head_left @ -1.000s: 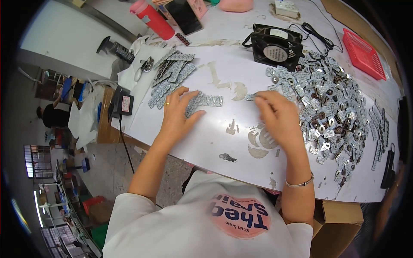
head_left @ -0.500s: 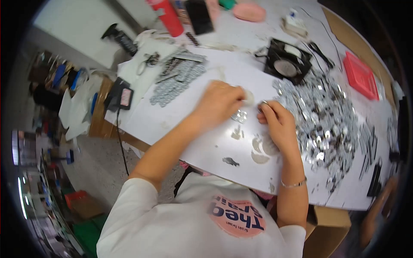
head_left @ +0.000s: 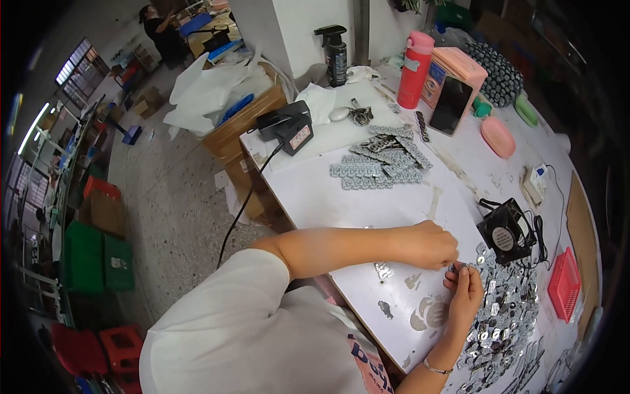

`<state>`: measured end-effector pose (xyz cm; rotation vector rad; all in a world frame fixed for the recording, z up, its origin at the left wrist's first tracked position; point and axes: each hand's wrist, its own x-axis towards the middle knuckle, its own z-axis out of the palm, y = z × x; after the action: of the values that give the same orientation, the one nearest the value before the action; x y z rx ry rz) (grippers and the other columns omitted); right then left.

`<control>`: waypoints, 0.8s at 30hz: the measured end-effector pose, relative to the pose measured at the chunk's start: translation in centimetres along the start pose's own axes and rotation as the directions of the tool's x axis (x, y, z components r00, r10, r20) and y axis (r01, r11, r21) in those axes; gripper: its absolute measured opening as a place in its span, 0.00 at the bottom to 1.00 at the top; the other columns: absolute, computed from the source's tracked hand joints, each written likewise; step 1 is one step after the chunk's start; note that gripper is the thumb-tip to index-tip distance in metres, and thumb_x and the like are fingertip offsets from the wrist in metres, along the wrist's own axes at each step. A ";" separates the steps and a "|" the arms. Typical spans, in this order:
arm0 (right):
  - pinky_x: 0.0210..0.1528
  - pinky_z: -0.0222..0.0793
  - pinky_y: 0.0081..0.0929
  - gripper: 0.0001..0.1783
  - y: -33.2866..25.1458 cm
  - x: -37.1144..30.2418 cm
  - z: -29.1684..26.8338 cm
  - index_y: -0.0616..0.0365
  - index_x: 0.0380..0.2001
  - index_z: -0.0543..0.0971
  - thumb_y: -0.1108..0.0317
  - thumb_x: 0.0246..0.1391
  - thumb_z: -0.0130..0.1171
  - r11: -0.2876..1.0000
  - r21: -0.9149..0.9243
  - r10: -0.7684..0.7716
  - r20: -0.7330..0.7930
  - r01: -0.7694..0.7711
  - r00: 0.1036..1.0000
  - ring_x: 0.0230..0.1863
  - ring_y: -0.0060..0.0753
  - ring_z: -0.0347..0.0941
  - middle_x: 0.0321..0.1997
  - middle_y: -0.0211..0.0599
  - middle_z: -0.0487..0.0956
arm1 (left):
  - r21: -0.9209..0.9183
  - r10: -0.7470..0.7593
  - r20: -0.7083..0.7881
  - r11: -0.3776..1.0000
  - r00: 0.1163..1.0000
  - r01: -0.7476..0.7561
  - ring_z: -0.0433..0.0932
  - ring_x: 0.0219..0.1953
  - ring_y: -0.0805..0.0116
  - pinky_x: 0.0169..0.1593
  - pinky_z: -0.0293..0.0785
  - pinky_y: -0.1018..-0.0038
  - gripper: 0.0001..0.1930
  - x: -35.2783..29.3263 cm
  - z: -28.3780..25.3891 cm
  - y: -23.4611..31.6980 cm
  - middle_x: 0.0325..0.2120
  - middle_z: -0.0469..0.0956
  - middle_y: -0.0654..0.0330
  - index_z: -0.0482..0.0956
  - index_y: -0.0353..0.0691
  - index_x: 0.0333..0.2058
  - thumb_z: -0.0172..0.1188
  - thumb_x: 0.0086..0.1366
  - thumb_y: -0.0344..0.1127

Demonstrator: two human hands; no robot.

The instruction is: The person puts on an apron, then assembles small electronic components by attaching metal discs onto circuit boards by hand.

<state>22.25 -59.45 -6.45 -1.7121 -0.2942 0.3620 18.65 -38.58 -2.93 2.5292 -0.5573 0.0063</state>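
The left hand (head_left: 426,245) is curled with its fingers tucked in, right against the other's fingertips; I can't tell what it grips. The right hand (head_left: 466,289) pinches a small metal piece (head_left: 457,266) between thumb and finger, beside a heap of metal parts (head_left: 502,328). A black fan (head_left: 503,238) stands at the heap's far edge, a red basket (head_left: 564,284) beyond. The left forearm (head_left: 341,251) crosses the table (head_left: 315,197), partly hiding a metal strip (head_left: 382,270); stacked strips (head_left: 380,164) lie farther off, near a red bottle (head_left: 416,72).
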 end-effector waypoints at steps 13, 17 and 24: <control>0.30 0.76 0.20 0.13 -0.1 0.8 -0.2 0.64 0.39 0.75 0.64 0.68 0.48 0.972 0.228 -0.007 -0.213 0.057 0.977 0.30 0.23 0.79 0.32 0.37 0.79 | -0.822 -0.375 -0.239 0.570 0.896 0.019 0.79 0.30 0.74 0.34 0.76 0.76 0.14 0.6 0.3 -0.6 0.33 0.78 0.60 0.74 0.37 0.44 0.65 0.61 0.31; 0.33 0.73 0.20 0.09 -0.3 0.2 -0.2 0.62 0.38 0.79 0.67 0.64 0.53 0.972 -0.219 -0.134 -0.227 0.083 0.965 0.27 0.21 0.77 0.29 0.39 0.80 | -0.120 -0.099 -0.344 0.991 0.934 0.061 0.79 0.30 0.67 0.35 0.76 0.71 0.13 0.3 -0.2 -0.1 0.34 0.76 0.64 0.79 0.41 0.39 0.67 0.54 0.33; 0.35 0.77 0.20 0.12 -1.5 0.1 1.0 0.67 0.40 0.78 0.68 0.67 0.50 0.999 0.043 -0.027 -0.114 0.032 0.993 0.31 0.22 0.78 0.35 0.36 0.81 | -0.187 -0.090 -0.258 0.982 0.962 0.042 0.79 0.31 0.60 0.37 0.75 0.67 0.09 0.2 1.7 0.5 0.31 0.79 0.60 0.82 0.45 0.36 0.65 0.56 0.35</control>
<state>21.92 -58.31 -5.15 -1.6755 -0.2265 0.2464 18.42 -39.91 -4.10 2.3194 -0.3488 0.2561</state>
